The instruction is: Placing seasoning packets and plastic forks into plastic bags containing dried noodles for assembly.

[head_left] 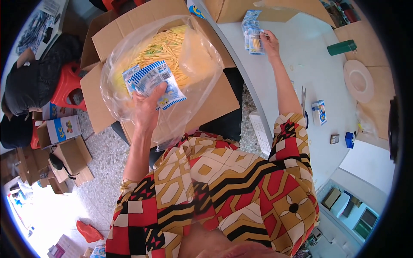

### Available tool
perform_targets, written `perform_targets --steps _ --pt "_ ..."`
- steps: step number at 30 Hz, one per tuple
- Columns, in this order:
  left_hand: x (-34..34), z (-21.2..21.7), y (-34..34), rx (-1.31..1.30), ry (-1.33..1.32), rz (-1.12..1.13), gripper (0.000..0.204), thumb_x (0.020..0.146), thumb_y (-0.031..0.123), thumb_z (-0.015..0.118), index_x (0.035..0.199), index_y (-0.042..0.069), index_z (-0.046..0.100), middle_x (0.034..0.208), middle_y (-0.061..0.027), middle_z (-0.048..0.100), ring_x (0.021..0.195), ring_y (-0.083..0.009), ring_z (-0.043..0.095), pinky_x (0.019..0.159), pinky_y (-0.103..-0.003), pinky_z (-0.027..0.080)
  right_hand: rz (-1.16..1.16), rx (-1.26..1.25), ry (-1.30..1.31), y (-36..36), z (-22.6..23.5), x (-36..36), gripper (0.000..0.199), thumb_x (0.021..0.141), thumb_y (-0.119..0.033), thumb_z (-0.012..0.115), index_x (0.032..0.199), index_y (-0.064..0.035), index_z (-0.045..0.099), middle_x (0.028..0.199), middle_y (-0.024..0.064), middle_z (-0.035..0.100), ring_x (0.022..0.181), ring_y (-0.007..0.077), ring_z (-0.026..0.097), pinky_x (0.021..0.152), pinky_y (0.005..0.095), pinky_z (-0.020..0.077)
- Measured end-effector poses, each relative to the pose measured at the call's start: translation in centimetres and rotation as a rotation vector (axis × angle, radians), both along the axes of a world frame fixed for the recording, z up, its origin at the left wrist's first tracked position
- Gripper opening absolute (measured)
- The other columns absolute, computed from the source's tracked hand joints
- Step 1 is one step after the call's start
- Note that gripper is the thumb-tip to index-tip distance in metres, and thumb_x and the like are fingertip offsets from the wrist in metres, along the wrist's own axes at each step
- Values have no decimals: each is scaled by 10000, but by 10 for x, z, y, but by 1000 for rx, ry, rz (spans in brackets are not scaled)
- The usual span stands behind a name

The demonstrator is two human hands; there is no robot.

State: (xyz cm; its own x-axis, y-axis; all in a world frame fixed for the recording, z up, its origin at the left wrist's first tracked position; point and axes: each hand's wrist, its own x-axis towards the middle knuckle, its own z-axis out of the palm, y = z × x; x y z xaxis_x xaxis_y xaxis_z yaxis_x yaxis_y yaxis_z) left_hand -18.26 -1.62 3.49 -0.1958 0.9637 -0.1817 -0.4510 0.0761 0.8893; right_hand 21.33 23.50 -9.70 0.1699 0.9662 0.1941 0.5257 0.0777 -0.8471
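Observation:
My left hand (pixel 147 103) is closed around a small stack of blue-and-white plastic packets (pixel 151 78), its thumb lying on top. Beneath them, a cardboard box (pixel 97 105) lined with a clear plastic bag (pixel 200 53) holds a heap of thin yellow sticks (pixel 161 48), some with green among them. Over on the white table, my right hand (pixel 270 43) pinches the edge of a blue-and-white packet (pixel 255 44) with several yellow sticks showing in it. Similar packets (pixel 251 18) lie just beyond that one, partly overlapping.
On the table (pixel 318 81) are scissors (pixel 303 105), a small blue-and-white box (pixel 319 112), a green cylinder (pixel 342 47) and a blue holder (pixel 350 140). A pale round lid-like disc (pixel 358 81) lies farther right. Red stools (pixel 69 88) and open cartons (pixel 71 159) stand at left, near a person in dark clothes (pixel 47 71).

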Motion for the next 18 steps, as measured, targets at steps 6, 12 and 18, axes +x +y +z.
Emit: perform_targets --steps 6,12,18 --pt "-13 4 -9 26 1 65 301 758 -6 657 1047 32 585 942 -49 645 822 -130 622 742 -282 510 -105 394 -148 -49 49 -71 246 845 -121 595 1081 -76 543 924 33 567 780 94 525 655 236 449" --pt "-55 1 -19 132 156 62 288 732 -27 679 1008 12 609 905 -51 658 795 -121 624 730 -271 521 451 204 256 -161 153 -226 222 842 -68 573 1057 -25 537 891 28 577 734 68 520 630 203 433" --pt "-77 2 -36 140 150 47 211 736 -17 684 942 5 647 854 -44 666 759 -94 621 706 -253 524 860 54 -43 -213 186 -314 138 806 -77 625 921 -24 569 719 22 577 626 67 517 538 209 403"
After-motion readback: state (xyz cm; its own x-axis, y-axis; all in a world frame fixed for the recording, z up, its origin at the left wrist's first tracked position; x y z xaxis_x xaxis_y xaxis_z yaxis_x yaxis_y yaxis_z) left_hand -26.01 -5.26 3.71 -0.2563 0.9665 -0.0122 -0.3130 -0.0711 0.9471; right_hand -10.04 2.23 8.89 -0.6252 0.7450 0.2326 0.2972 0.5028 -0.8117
